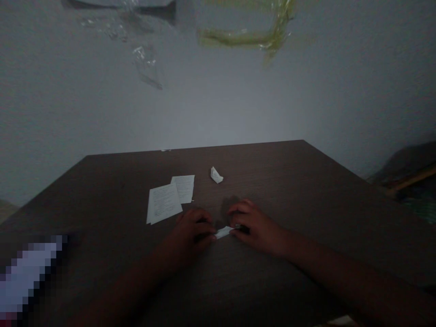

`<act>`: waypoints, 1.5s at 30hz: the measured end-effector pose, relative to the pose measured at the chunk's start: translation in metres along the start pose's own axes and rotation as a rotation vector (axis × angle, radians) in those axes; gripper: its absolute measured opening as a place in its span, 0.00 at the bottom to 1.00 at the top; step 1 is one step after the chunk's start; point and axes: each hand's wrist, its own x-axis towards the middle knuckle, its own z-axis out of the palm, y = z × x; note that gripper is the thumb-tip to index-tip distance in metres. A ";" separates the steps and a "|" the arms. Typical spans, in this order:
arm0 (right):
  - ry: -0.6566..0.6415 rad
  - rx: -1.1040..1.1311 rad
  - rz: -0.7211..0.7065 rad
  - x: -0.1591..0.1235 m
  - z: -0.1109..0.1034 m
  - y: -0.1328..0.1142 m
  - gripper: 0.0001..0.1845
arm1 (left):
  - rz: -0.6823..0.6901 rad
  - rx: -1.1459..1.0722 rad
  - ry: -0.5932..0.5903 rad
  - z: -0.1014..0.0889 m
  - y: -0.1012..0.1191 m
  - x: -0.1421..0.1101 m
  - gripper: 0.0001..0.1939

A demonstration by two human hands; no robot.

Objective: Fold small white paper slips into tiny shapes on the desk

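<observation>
At left of centre in the frame, printed sheets (165,203) overlap. In the lower middle, the left hand (192,230), curled half closed, pinches one end of a small white paper (223,232); the right hand (258,228), fingers loosely bent, pinches the other.

Paper scrap (223,232): both ends hidden by left-hand fingers (207,228) and right-hand fingers (239,218). Dark spot (244,229) among the right ones: object or shadow, can't tell. Printed sheets (166,203) left of left-hand fingers: text too small. Pixelated object (27,272) farther left: unidentifiable, cut by left edge.
</observation>
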 end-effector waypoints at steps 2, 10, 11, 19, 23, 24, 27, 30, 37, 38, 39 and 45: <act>-0.004 -0.002 -0.004 0.000 -0.001 -0.002 0.05 | -0.021 -0.048 -0.005 0.000 -0.004 0.001 0.08; -0.013 0.030 -0.001 -0.001 0.000 0.001 0.05 | -0.119 -0.145 0.044 -0.001 -0.002 0.005 0.06; -0.009 0.028 -0.003 -0.001 0.001 0.002 0.05 | -0.120 -0.139 0.047 -0.001 -0.001 0.005 0.05; -0.017 0.047 0.035 0.000 0.001 0.002 0.04 | -0.048 -0.011 0.124 0.005 -0.003 0.004 0.09; -0.026 0.049 0.061 0.001 0.000 0.000 0.04 | -0.033 0.097 0.126 0.008 0.001 0.003 0.11; -0.017 0.053 0.063 0.001 0.000 0.001 0.04 | -0.034 0.131 0.118 0.008 0.003 0.003 0.12; 0.032 0.060 0.056 0.001 0.003 0.002 0.05 | -0.032 0.209 0.098 0.010 0.008 0.001 0.13; 0.057 0.064 0.042 0.000 0.006 0.004 0.05 | -0.015 0.224 0.087 0.013 0.012 0.001 0.13; 0.080 0.039 0.043 0.001 0.009 0.005 0.07 | 0.036 0.076 0.106 0.019 0.011 0.003 0.17; 0.082 0.017 0.055 0.001 0.008 0.005 0.08 | 0.027 0.059 0.117 0.019 0.010 0.003 0.17; 0.092 -0.013 0.067 0.001 0.008 0.004 0.08 | 0.013 0.044 0.130 0.019 0.009 0.003 0.17; 0.104 -0.160 0.119 0.001 0.007 0.001 0.08 | -0.035 -0.002 0.165 0.020 0.003 0.001 0.15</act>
